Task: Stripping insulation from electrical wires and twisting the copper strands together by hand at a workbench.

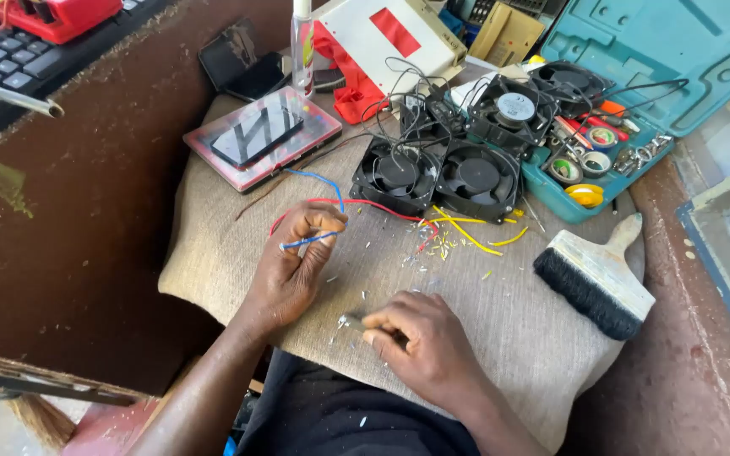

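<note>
On the burlap pad, the left hand pinches a blue wire lying crosswise, its bare end up-left of the right hand, closed on a small tool.

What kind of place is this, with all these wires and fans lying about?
It looks like a small electronics repair bench. Black cooling fans lie on a cloth-covered table, an open teal tool case holds small parts, and the left hand holds a blue wire among snipped wire scraps.
</note>
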